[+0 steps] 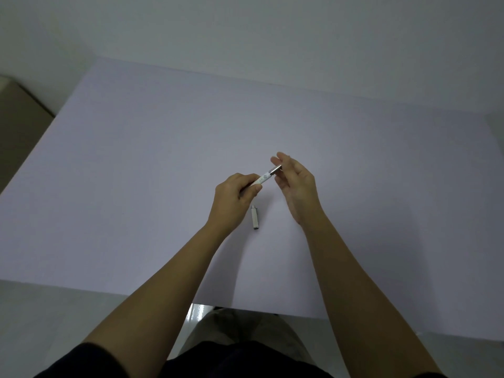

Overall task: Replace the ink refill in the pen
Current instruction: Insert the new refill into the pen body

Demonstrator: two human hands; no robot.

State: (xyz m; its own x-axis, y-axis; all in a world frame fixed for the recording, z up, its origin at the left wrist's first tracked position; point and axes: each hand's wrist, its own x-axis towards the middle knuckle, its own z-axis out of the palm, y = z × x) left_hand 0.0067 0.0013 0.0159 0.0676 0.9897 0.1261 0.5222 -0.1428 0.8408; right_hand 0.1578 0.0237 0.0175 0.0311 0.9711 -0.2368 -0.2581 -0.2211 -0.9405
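Note:
My left hand (236,196) grips a white pen (266,177) by its lower end and holds it above the table, slanting up to the right. The pen ends in a silver metal section next to my right hand (296,181). My right hand is beside that silver end with its fingers spread and nothing in it; whether a fingertip touches the metal I cannot tell. A short white pen cap (255,217) lies on the table just below my left hand. No loose refill is visible.
The work surface is a large pale lilac table (136,173) against a white wall. Its near edge runs across the view above my lap. A beige box-like object (19,113) stands off the table at the far left.

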